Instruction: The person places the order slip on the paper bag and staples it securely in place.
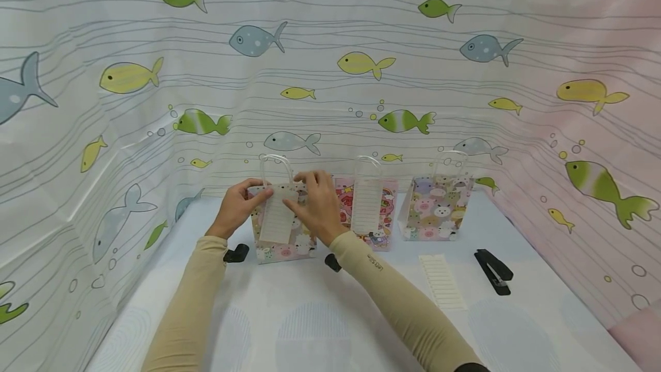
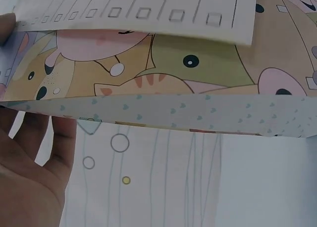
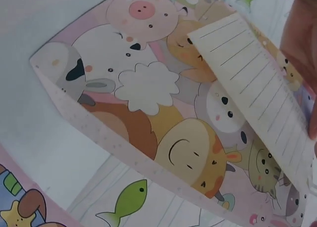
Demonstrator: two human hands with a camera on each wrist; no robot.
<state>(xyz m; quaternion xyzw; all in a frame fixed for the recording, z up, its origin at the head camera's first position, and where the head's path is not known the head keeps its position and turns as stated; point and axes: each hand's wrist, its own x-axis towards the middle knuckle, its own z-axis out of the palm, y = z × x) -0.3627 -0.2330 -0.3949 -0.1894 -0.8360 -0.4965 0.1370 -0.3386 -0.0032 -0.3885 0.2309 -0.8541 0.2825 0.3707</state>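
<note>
A paper gift bag [image 1: 286, 252] with cartoon animals and white handles stands at the left of the row. A long lined paper strip [image 1: 276, 220] lies against its front; in the left wrist view small boxes show on the strip [image 2: 148, 11]. The strip's lower end stands off the bag in the right wrist view. My left hand [image 1: 238, 204] pinches the bag's upper left edge, thumb in front over the strip, fingers [image 2: 62, 138] behind. My right hand [image 1: 321, 205] grips the upper right edge, thumb pointing across the strip, fingertips at the rim.
Right of my hands stands a pink gift bag [image 1: 387, 205] with another lined strip [image 1: 366, 206] on its front. Farther right is a second animal-print bag [image 1: 439, 208]. A loose strip [image 1: 442, 281] and a black stapler [image 1: 494, 272] lie at the right. Fish-print sheeting [image 1: 330, 113] surrounds the table.
</note>
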